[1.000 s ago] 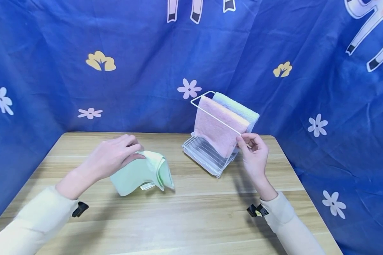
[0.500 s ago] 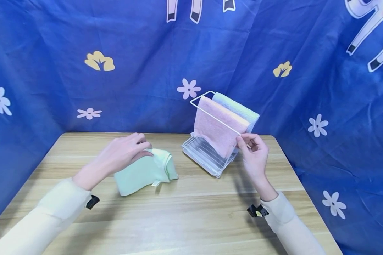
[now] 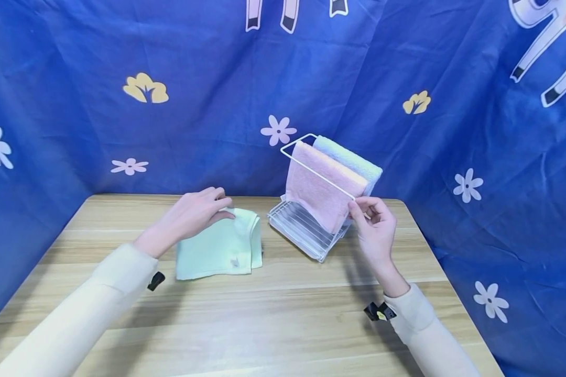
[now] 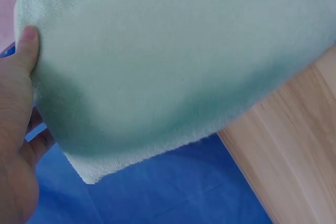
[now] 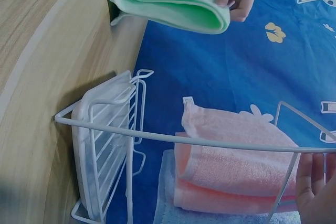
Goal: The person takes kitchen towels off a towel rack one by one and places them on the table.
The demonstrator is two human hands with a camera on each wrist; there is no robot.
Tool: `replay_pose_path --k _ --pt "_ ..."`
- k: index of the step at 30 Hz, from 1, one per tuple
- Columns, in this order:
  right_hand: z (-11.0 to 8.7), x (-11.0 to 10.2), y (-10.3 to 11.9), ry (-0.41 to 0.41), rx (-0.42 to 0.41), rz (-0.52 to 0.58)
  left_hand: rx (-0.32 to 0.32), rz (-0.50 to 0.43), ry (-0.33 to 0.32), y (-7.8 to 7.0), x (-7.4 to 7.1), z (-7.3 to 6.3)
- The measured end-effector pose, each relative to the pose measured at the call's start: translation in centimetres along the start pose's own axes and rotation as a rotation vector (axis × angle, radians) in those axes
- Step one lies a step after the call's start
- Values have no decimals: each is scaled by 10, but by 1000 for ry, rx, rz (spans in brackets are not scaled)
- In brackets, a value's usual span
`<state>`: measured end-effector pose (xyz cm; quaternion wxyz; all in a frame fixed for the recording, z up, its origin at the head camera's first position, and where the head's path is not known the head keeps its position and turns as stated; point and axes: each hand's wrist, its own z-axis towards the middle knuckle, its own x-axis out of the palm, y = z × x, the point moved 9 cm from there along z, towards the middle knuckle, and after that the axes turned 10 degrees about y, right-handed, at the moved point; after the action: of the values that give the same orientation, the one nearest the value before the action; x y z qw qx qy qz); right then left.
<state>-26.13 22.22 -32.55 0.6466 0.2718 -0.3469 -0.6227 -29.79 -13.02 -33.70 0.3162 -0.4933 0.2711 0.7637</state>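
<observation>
My left hand (image 3: 195,214) pinches the top edge of a folded mint-green towel (image 3: 217,246), which hangs down close over the table. In the left wrist view the thumb lies on the towel's near face and the other fingers are behind it. My right hand (image 3: 377,225) grips the near top corner of a white wire rack (image 3: 318,174). A pink towel (image 3: 323,183) and a light blue towel (image 3: 351,157) are draped over the rack's upper bars. Nearest my right hand is the pink towel, with its white tag (image 5: 188,100) showing in the right wrist view.
Under the rack's wire shelf sits a pale tray (image 3: 294,230). The wooden table (image 3: 273,324) reaches back to a blue patterned curtain (image 3: 207,131) that also closes in both sides. Black camera mounts (image 3: 379,311) are strapped at the wrists.
My left hand has moved right and farther back with the green towel, bringing it closer to the rack. The towel hangs flatter now. My right hand stays on the rack.
</observation>
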Motion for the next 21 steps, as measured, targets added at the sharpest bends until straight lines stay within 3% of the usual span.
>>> replay_pose_path --k 4,14,21 --pt "0 0 0 0 1 1 -21 -13 46 5 11 6" --pt "0 0 0 -3 6 0 -142 -41 234 23 44 20" --pt "-1 -1 -1 -7 15 -2 -191 -69 292 33 66 25"
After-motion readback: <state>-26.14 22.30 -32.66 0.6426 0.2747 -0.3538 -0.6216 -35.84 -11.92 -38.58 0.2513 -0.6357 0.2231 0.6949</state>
